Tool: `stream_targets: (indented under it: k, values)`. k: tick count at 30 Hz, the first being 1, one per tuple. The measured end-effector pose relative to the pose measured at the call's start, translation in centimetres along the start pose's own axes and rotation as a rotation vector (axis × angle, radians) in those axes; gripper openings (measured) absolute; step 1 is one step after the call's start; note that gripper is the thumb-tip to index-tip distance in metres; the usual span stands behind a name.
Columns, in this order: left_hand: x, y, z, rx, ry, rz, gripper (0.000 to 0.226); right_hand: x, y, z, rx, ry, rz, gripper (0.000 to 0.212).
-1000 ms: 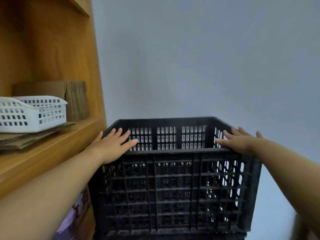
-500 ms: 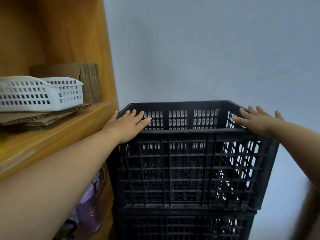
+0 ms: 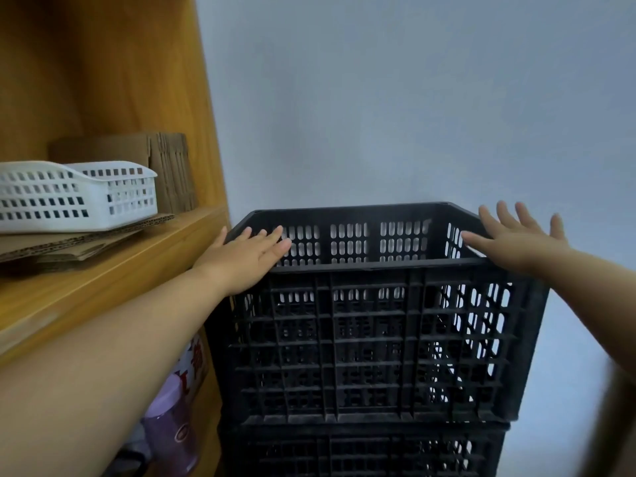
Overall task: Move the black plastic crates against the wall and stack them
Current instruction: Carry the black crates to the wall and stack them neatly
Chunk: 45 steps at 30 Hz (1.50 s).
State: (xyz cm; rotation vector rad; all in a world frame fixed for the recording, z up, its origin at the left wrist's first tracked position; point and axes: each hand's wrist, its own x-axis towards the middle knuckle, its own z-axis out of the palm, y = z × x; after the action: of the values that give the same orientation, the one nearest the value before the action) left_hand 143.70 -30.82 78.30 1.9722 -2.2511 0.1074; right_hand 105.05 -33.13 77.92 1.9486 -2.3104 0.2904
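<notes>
A black slatted plastic crate (image 3: 371,342) stands on top of a second black crate (image 3: 364,452), whose upper part shows at the bottom of the view. Both sit close to the grey wall (image 3: 413,98), beside a wooden shelf unit. My left hand (image 3: 246,258) lies flat on the top crate's front left corner, fingers spread over the rim. My right hand (image 3: 512,241) rests flat on the front right corner with its fingers splayed. Neither hand grips anything. The top crate is empty inside.
A wooden shelf (image 3: 103,280) at the left carries a white perforated basket (image 3: 75,197) on flat cardboard, with folded cardboard (image 3: 165,173) behind. Below the shelf stand a purple bottle (image 3: 172,428) and a printed box. A blurred brown shape is at the lower right edge.
The view has shifted, so more of the lower crate shows. My right hand's fingers have spread wider on the rim. The top crate itself looks unmoved.
</notes>
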Motion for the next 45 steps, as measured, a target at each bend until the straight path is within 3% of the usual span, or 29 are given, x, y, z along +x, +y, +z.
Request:
stream_targets:
  k: [3,6,10,13,18,22,45]
  values:
    - [1.4,-1.0,-0.1,0.022,-0.065,-0.170,0.074,1.2,1.2,-0.3,0.000,-0.103,0.113,0.081]
    - [2.5,-1.8,-0.6,-0.021,-0.162,-0.295,0.085,3.0,2.0,-0.2,-0.018,-0.165,0.169,0.082]
    - [3.8,-2.8,-0.9,-0.093,-0.221,-0.425,0.091,3.7,1.2,-0.8,-0.044,-0.195,0.165,0.060]
    - [4.6,-3.7,-0.9,-0.014,-0.242,-0.494,0.088,4.1,1.1,-1.0,-0.085,-0.216,0.149,0.055]
    - [4.7,-3.2,-1.4,0.111,-0.288,-0.483,0.073,4.3,1.2,-1.1,-0.019,-0.230,0.153,0.064]
    - [4.9,-3.2,-1.7,0.187,-0.270,-0.427,0.081,4.6,1.6,-1.2,0.001,-0.203,0.129,0.072]
    - [3.7,-4.7,-2.3,0.111,-0.201,-0.391,0.078,2.1,-0.1,-1.6,-0.002,-0.126,0.135,0.053]
